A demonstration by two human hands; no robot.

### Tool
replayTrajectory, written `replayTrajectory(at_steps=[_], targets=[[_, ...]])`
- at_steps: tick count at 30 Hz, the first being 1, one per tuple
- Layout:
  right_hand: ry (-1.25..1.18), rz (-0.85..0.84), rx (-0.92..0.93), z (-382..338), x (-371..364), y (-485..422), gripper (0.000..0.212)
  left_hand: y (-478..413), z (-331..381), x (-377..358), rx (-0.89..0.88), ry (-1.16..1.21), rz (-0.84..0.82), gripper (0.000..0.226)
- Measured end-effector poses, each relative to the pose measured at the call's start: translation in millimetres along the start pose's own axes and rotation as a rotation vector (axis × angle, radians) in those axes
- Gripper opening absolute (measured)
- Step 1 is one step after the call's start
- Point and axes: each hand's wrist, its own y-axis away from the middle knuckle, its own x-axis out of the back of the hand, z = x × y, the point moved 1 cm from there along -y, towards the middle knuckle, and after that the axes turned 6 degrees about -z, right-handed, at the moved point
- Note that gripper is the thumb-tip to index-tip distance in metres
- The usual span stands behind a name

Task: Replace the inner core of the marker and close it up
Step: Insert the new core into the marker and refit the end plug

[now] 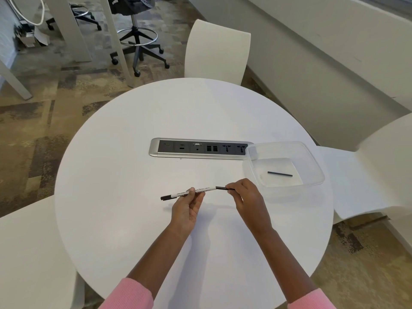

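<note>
A white marker [209, 190] with black print and a black cap at its left end is held level above the round white table [138, 175]. My left hand [188, 208] grips its barrel near the middle. My right hand [243, 194] pinches a thin black inner core [221, 188] that sticks out of the barrel's right end. A second black core [280, 174] lies inside a clear plastic container [312, 161] on the table's right side.
A silver and black socket panel [198, 148] is set into the table behind the hands. White chairs stand at the far side [217, 50], at the right [379, 166] and at the near left [33, 253].
</note>
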Motion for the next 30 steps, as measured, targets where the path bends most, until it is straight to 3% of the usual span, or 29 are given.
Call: replayTrajectory(at_steps=[5,10,15,17,22,30], targets=[[-0.038,0.013,-0.012,0.9,0.3,0.7,0.01,1.0,1.8,-2.7,-0.047,-0.071,-0.013,0.015],[-0.309,0.007,-0.198,3.1,-0.9,-0.2,0.015,2.4,6.3,-6.0,-0.109,-0.189,-0.061,0.012],[-0.128,-0.003,-0.058,-2.4,-2.4,0.6,0.01,4.7,3.6,-9.0,-0.124,-0.248,-0.123,0.011],[-0.173,-0.009,-0.067,-3.9,-4.8,0.4,0.01,5.5,1.9,-9.9,-0.11,-0.253,-0.127,0.011],[-0.394,-0.102,-0.292,-5.3,-10.5,-3.8,0.012,6.4,1.4,-10.5,-0.098,-0.249,-0.126,0.01],[-0.173,0.005,-0.059,-13.2,-9.0,-1.5,0.013,6.2,5.9,-12.8,-0.087,-0.182,-0.127,0.009]])
